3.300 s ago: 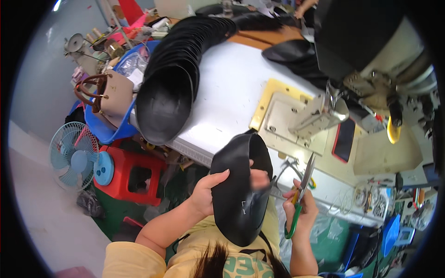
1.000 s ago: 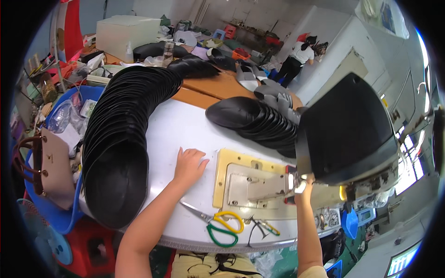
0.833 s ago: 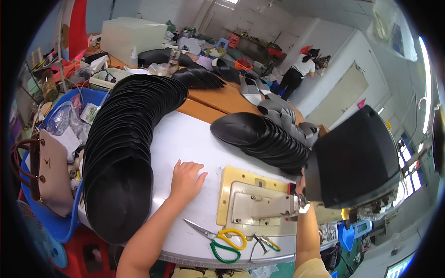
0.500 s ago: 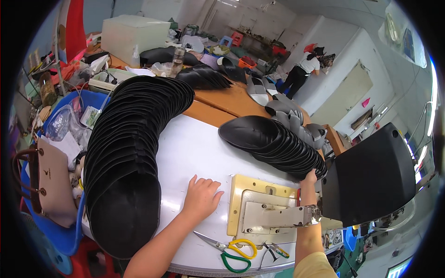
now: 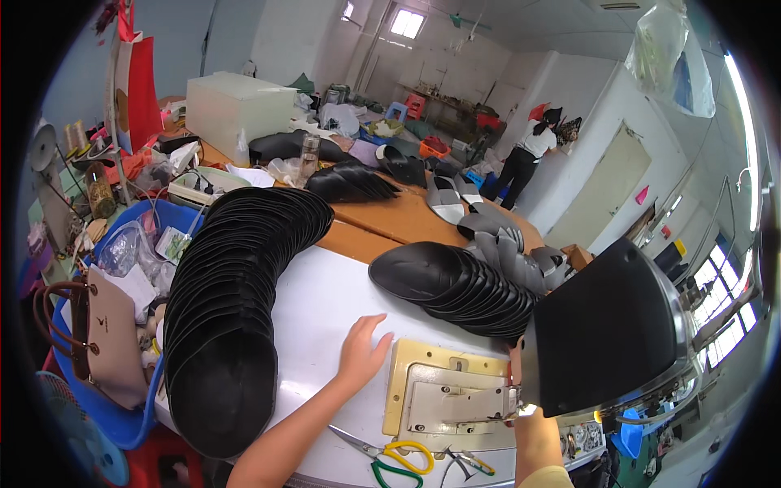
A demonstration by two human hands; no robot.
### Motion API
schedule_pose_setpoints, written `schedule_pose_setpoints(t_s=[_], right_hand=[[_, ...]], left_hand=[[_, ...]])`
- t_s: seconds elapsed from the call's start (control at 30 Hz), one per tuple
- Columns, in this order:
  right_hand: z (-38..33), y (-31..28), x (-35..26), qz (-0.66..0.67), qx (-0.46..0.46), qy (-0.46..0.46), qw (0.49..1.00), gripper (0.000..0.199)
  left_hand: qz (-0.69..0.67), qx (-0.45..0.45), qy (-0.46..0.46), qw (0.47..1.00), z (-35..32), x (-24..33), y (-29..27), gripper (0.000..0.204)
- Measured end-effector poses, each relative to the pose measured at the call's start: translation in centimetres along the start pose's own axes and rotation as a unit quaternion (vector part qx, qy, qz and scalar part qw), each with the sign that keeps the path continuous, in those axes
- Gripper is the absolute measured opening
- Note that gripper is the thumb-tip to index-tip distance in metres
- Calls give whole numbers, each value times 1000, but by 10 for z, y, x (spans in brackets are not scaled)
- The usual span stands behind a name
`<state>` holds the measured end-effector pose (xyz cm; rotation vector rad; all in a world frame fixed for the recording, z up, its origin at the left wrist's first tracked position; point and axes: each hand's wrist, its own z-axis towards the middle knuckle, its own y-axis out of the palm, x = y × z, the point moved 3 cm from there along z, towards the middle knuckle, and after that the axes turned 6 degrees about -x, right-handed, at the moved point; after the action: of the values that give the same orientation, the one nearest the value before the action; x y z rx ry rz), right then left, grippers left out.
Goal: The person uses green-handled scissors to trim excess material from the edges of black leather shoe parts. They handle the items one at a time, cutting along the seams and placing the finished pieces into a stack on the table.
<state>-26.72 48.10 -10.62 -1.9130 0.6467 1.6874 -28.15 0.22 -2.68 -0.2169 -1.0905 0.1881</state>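
My left hand (image 5: 363,351) is over the white tabletop (image 5: 313,305), fingers apart and holding nothing. To its left stands a long curved row of nested black leather-like pieces (image 5: 232,317). A shorter row of similar black pieces (image 5: 439,281) lies ahead and to the right. Only a sliver of my right hand (image 5: 516,358) shows, at the near right end of that shorter row; its fingers are hidden behind a large black machine head (image 5: 606,333). My right forearm passes beneath the machine. Between my arms lies the cream machine bed (image 5: 399,386).
Scissors (image 5: 407,447) with yellow and green handles and small snips (image 5: 480,464) lie near the front edge. A blue tub (image 5: 146,415) with a beige handbag (image 5: 118,342) stands at left. Grey pieces (image 5: 496,244) rest on the brown table beyond. A person (image 5: 525,159) stands far back.
The view has tilted up, so the table sits lower in it. My left hand has shifted slightly forward and right over the tabletop. My right hand has become mostly hidden behind the machine head.
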Motion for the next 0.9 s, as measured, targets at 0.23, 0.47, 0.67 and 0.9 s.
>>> schedule_pose_setpoints(t_s=[0.23, 0.47, 0.67, 0.9], right_hand=[[-12, -10, -4, -34, 11, -27, 999, 63], [-22, 36, -15, -106, 23, -112, 988, 65], [-45, 126, -76, -242, 44, -330, 911, 67], [-123, 206, -158, -249, -63, -589, 767, 70]], left_hand=[[41, -15, -5, 999, 139, -12, 92, 60], [-262, -215, -202, 919, 135, -33, 151, 62], [-478, -109, -316, 813, 143, -17, 102, 86], [-669, 12, -199, 716, 108, -25, 13, 58]])
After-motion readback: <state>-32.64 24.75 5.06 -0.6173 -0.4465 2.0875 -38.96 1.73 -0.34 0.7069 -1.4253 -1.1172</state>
